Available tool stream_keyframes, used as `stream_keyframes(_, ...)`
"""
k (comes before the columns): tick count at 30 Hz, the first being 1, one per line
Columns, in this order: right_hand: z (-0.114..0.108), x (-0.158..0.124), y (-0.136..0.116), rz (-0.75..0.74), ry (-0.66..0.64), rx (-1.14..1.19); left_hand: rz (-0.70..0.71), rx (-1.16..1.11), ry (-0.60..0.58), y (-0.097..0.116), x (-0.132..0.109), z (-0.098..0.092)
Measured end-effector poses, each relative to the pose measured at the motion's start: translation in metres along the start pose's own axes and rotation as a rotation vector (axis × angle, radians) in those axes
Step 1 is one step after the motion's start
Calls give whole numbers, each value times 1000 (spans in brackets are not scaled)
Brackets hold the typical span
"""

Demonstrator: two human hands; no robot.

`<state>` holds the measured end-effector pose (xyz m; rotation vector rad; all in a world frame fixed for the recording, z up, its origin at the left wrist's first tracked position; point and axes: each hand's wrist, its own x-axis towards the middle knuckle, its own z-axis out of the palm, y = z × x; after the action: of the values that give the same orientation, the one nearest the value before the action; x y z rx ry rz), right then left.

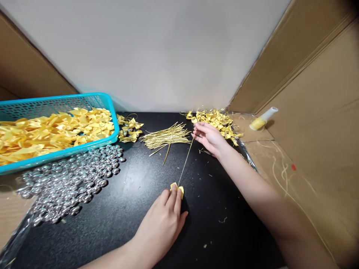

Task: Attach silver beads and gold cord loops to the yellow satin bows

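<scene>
Near the middle of the black table (pixel 134 239), my left hand (pixel 164 215) presses its fingertips on a small yellow bow (pixel 181 191). From the bow a thin gold cord (pixel 186 160) runs taut up to my right hand (pixel 206 138), which pinches its far end. Behind the cord, to its left, lies a bundle of gold cords (pixel 168 136). A pile of yellow bows with cords (pixel 215 121) sits just behind my right hand. Whether a bead is under my left fingers is hidden.
A blue basket (pixel 113 123) of yellow bows stands at the left, with silver beads (pixel 73 183) spread before it. A small group of bows (pixel 130 129) lies beside it. At the right are a clear tube (pixel 263 118) and cardboard walls (pixel 316 86).
</scene>
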<state>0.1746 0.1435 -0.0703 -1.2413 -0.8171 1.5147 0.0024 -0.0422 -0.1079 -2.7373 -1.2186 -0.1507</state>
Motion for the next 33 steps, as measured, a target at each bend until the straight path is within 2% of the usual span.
stream_keyframes(4,3,10,9,-73,1,-202,16,90,-25,14,6,-3)
stream_keyframes(10,8,15,31,-242,17,-548,-40,-30,-84,26,22,-10)
stream_keyframes(17,15,5,43,-385,9,-724,-41,-71,2,24,14,-9)
stream_keyframes(19,14,1,48,-410,-3,-750,-30,-144,45,14,15,-15)
stream_keyframes(22,12,-2,57,-444,-14,-774,-60,-272,65,-19,25,-21)
stream_keyframes(26,10,-4,67,-502,10,-775,-381,-138,-1,-77,47,-9)
stream_keyframes(28,10,-4,71,-532,29,-771,-491,-252,-49,-96,54,2)
stream_keyframes(30,10,-4,75,-561,43,-773,-521,-283,-54,-104,57,10)
stream_keyframes(33,10,-4,79,-599,51,-793,-534,-303,-51,-104,57,15)
